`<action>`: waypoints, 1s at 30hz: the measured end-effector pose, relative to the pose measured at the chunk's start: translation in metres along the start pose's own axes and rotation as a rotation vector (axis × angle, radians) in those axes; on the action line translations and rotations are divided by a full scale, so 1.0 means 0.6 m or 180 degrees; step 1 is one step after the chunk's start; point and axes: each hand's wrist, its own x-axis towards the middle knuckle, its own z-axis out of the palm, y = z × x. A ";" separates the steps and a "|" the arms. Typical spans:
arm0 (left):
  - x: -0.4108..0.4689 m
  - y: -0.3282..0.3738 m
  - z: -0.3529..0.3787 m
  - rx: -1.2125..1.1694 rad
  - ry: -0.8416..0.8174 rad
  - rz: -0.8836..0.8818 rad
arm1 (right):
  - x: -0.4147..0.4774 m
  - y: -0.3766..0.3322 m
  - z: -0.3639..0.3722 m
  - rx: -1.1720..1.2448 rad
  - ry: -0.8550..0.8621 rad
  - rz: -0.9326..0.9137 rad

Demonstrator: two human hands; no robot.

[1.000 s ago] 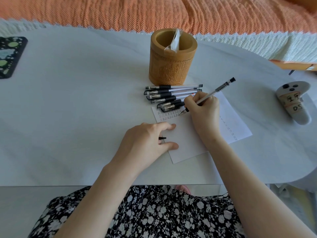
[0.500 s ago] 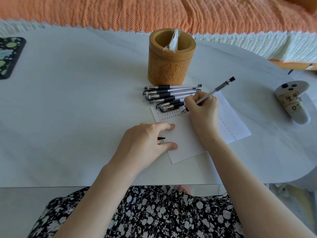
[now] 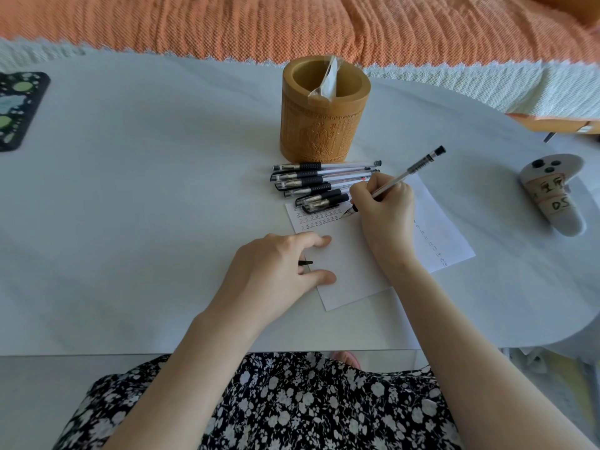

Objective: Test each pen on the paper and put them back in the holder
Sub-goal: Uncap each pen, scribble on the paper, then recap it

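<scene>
Head view, looking down on the desk: my right grip is clamped on a pen, fingers curled round the lower barrel. The tip is on the paper at the right end of the small rows of marks, & the black end is tilted up & off to the right. The holder stands upright, a carved wood-coloured cylinder w/ a crumpled clear wrapper poking above its rim. The paper lies skewed on my side of the holder, a bit to its right. It has 3 short rows of marks at the corner nearest the holder & a column of numbers by the far right edge. The loose pens lie side by side btw holder & paper, black rubber sections toward the left. The one nearest the holder is just beside its base, & the ones nearest me overlap the paper's top edge. My left grip rests on the paper's left edge, nearer me than the holder, index finger & thumb laid flat on the sheet. A small black piece pokes out btw them; can't tell if this grip pinches it or only covers it. A white controller w/ handwritten labels lies well right of the holder. A dark patterned pad sits far left of it, & an orange blanket lies beyond it.
</scene>
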 end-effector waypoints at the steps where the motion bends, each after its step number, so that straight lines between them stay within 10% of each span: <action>1: 0.000 0.001 0.000 0.0006 0.0010 0.0001 | 0.000 0.000 0.000 0.0000 0.0000 0.0007; 13: -0.005 0.005 -0.004 -0.0017 -0.0021 0.0015 | 0.001 0.000 -0.002 0.0020 -0.0034 0.0139; 30: 0.002 0.003 -0.007 -0.1745 0.0336 0.0533 | 0.008 -0.021 -0.046 0.2463 -0.0307 0.1282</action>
